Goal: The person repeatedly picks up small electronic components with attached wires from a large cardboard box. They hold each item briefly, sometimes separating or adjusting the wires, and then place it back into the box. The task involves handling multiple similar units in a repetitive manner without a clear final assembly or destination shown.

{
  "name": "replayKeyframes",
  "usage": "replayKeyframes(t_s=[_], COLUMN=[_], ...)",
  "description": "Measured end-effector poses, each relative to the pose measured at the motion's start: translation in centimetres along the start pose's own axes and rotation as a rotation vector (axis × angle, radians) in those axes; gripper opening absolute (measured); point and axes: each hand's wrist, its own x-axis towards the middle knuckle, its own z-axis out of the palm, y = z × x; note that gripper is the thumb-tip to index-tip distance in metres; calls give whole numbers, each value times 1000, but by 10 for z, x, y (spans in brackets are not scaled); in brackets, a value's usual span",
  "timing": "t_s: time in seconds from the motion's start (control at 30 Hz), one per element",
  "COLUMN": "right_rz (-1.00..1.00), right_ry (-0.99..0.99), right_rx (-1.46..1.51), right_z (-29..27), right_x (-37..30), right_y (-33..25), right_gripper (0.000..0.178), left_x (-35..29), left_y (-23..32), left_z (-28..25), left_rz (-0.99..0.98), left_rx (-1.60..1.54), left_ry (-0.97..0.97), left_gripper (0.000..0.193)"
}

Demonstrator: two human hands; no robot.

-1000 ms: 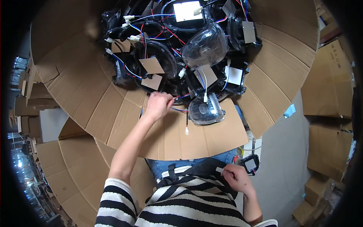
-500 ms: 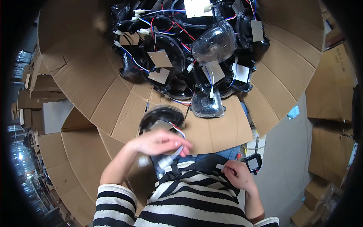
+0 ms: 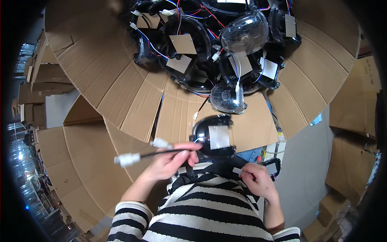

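My left hand (image 3: 173,161) is closed on a dark cable (image 3: 161,153) with white plug connectors (image 3: 128,159), which point out to the left. Right by its fingertips lies a black lamp housing (image 3: 203,139) with a silver-grey square plate (image 3: 219,137) on it, over my lap and the cardboard flap. Whether the cable joins this housing is hard to make out. My right hand (image 3: 258,180) rests at my waist, fingers curled on a small white tab (image 3: 237,170). Beside it, on the right, sits a smaller black part with a grey panel (image 3: 273,168).
A large open cardboard box (image 3: 117,97) spreads ahead, piled with black lamp housings (image 3: 185,40), clear lenses (image 3: 245,34) and red, blue and white wires. More cartons (image 3: 350,153) stand on the right, beside grey floor (image 3: 298,173). Another opened carton (image 3: 76,161) is at left.
The lamp housing has shifted right and turned so its plate faces up. My left hand has the cable now stretched leftward. My right hand stays nearly in place. The view has tilted slightly.
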Motion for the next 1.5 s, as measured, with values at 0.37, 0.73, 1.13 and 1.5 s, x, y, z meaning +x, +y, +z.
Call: replayKeyframes(t_s=[0.37,0.73,1.13,1.5], right_rz=[49,-3,-55,-225], right_ry=[62,55,-116,-284], right_rx=[17,-7,-2,134], right_z=[0,-2,9,29], right_x=[-16,-14,-16,14], right_y=[5,4,-8,-29], right_gripper=[3,3,4,4], left_x=[83,99,-43,-52], left_y=[57,63,-9,-39], left_z=[4,6,1,-5], left_rz=[462,541,-318,-148], left_rx=[231,-39,334,15], left_ry=[337,353,79,-336], left_gripper=[37,40,37,21])
